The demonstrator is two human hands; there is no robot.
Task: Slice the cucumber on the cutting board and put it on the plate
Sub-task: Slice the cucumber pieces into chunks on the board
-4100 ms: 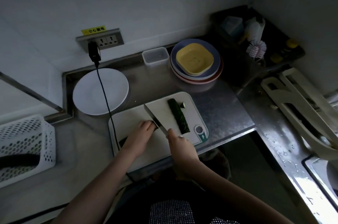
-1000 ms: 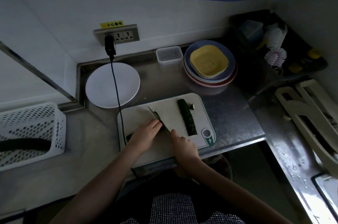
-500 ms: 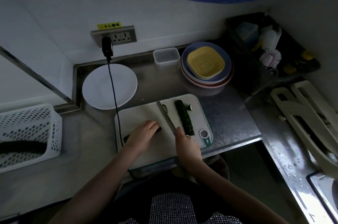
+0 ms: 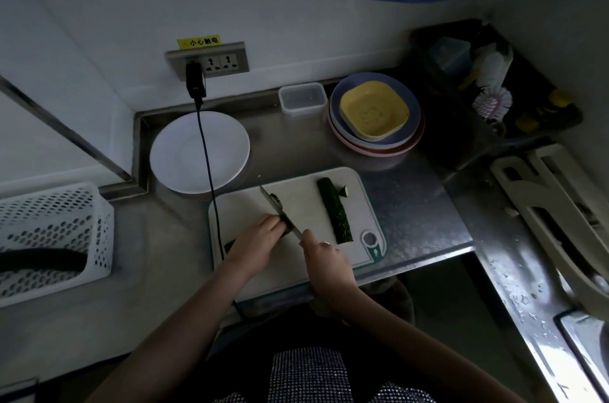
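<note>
Here's the white cutting board lying at the front edge of the steel counter, and both hands are on it. The left hand is curled down over a dark piece of cucumber near the board's middle, fingers pressed on top of it, pinning it flat. The right hand is closed around a knife's handle near the board's front edge, with the knife running diagonally toward the back left and its edge down against that pinned piece. A small cut bit clings beside the blade near its tip.

Over on the board's right side lies the other long cucumber half, well apart from the knife, with a little cut end just beside its far tip.

The white plate sits at the counter's back left corner, just behind the board, with a black cable trailing across it. A white basket stands off to the left, something dark inside it.
</note>
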